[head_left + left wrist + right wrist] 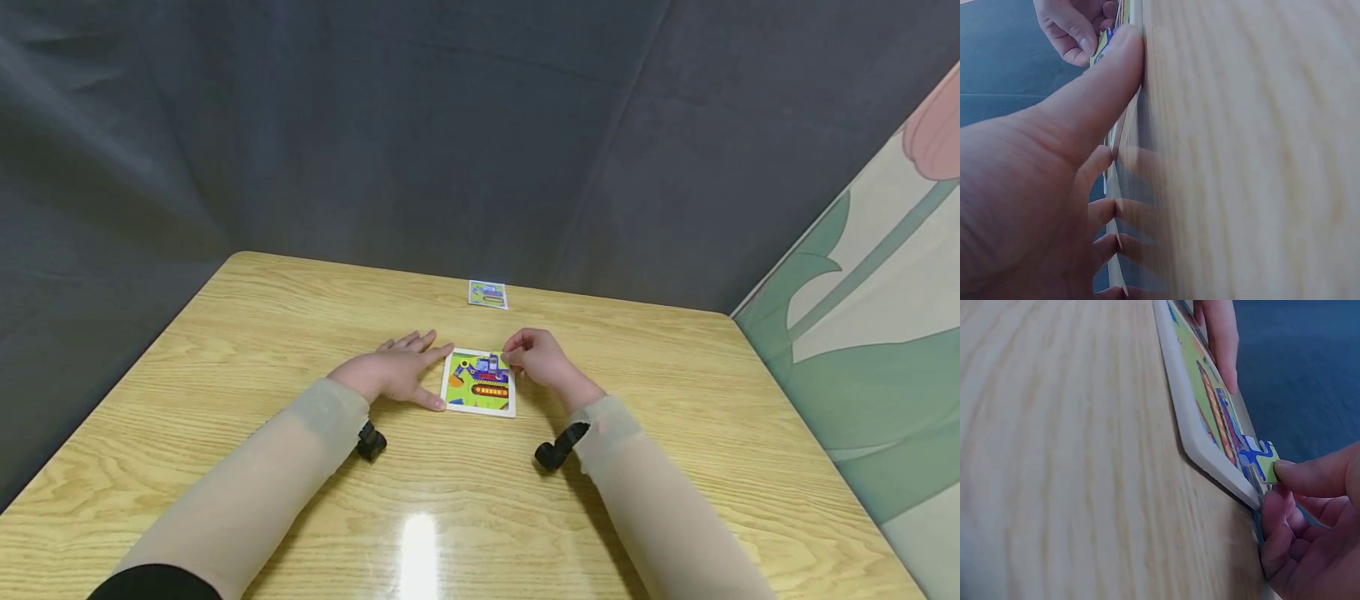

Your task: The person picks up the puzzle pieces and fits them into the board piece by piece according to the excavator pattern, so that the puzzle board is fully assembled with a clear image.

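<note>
A small jigsaw puzzle in a white-rimmed tray [480,411] lies flat on the table, showing a purple digger with orange tracks on green. My left hand [397,369] is spread at its left side, with thumb and index finger touching the rim. Over the tray's upper right corner, my right hand [542,360] pinches a green and blue puzzle piece [1269,465] between thumb and fingers. In the right wrist view that piece tilts up from the picture, its lower end at the puzzle surface. Whether it is seated cannot be made out.
A small card [487,294] with a similar digger picture lies near the far edge of the wooden table [300,308]. A dark curtain [420,150] hangs behind the table. At the right is a flower-patterned cloth [885,300].
</note>
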`<action>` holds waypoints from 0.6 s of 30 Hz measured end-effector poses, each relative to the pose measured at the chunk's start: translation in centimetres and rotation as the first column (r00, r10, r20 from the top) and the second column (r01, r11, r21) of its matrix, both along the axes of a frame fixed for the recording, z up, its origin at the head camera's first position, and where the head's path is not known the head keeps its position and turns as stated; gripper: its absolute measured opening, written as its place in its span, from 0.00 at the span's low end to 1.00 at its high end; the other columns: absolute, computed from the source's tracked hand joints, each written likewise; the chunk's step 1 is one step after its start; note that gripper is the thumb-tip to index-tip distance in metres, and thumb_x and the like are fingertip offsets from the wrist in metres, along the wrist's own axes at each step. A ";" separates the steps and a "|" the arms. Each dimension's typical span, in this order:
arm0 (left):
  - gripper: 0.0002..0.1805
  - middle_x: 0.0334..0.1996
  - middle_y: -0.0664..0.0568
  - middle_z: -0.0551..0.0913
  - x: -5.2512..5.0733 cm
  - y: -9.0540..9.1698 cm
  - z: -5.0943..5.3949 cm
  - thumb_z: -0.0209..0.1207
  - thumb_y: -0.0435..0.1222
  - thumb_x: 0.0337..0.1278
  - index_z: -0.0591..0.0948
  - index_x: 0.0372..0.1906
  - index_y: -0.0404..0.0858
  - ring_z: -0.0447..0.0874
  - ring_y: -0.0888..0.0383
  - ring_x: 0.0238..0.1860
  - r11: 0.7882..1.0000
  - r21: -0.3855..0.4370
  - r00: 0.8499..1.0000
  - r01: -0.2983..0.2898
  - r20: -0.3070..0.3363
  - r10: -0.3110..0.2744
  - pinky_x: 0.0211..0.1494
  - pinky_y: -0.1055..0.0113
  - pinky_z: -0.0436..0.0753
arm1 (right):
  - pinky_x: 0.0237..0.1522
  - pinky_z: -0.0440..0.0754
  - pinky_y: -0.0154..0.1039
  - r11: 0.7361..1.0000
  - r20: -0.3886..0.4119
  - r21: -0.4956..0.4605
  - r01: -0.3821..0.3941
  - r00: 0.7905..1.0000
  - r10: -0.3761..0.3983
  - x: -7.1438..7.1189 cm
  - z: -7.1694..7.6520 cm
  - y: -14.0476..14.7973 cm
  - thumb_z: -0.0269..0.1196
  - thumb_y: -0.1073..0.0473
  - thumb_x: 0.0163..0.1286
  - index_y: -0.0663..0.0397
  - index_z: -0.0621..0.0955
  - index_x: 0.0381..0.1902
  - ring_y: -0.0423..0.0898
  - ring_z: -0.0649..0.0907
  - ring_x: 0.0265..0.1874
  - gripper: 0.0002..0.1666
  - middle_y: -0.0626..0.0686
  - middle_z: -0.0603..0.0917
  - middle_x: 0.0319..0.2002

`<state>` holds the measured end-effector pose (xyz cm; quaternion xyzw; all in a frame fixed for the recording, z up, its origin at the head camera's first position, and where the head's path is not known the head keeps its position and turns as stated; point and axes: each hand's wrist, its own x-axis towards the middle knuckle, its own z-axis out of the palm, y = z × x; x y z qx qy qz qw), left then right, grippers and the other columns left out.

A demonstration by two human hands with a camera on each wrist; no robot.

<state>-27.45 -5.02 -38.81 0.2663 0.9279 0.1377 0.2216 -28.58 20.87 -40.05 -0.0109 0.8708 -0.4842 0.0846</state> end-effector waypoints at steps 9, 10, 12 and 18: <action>0.57 0.79 0.46 0.35 0.1 0.1 -0.1 0.63 0.64 0.51 0.46 0.80 0.53 0.29 0.44 0.77 1.000 0.003 1.000 0.012 -0.013 -0.012 0.74 0.42 0.37 | 0.26 0.69 0.35 0.995 -0.004 0.096 0.036 0.999 -0.036 0.4 -0.3 -0.4 0.63 0.67 0.70 0.64 0.79 0.40 0.46 0.73 0.28 0.04 0.54 0.76 0.31; 0.57 0.79 0.46 0.35 0.1 0.1 -0.1 0.63 0.64 0.51 0.46 0.80 0.53 0.29 0.44 0.77 1.000 0.003 1.000 0.012 -0.013 -0.012 0.74 0.42 0.37 | 0.27 0.69 0.35 0.993 -0.010 0.113 0.035 0.999 -0.034 0.5 -0.4 -0.4 0.63 0.67 0.70 0.64 0.79 0.40 0.46 0.73 0.28 0.04 0.54 0.76 0.31; 0.57 0.79 0.46 0.35 0.1 0.1 -0.1 0.63 0.64 0.51 0.46 0.80 0.53 0.29 0.44 0.77 1.000 0.005 1.000 0.012 -0.011 -0.012 0.74 0.42 0.37 | 0.29 0.69 0.36 0.990 -0.022 0.140 0.031 0.999 -0.028 0.5 -0.4 -0.5 0.63 0.67 0.70 0.64 0.79 0.40 0.46 0.73 0.29 0.04 0.54 0.75 0.31; 0.57 0.79 0.46 0.35 0.2 0.0 -0.2 0.63 0.64 0.52 0.46 0.80 0.53 0.30 0.43 0.77 1.000 0.010 1.000 0.013 -0.015 -0.013 0.74 0.41 0.37 | 0.31 0.68 0.37 0.978 -0.049 0.207 -0.004 0.999 0.014 0.5 -0.6 -0.7 0.63 0.66 0.70 0.62 0.78 0.39 0.47 0.73 0.31 0.04 0.53 0.74 0.31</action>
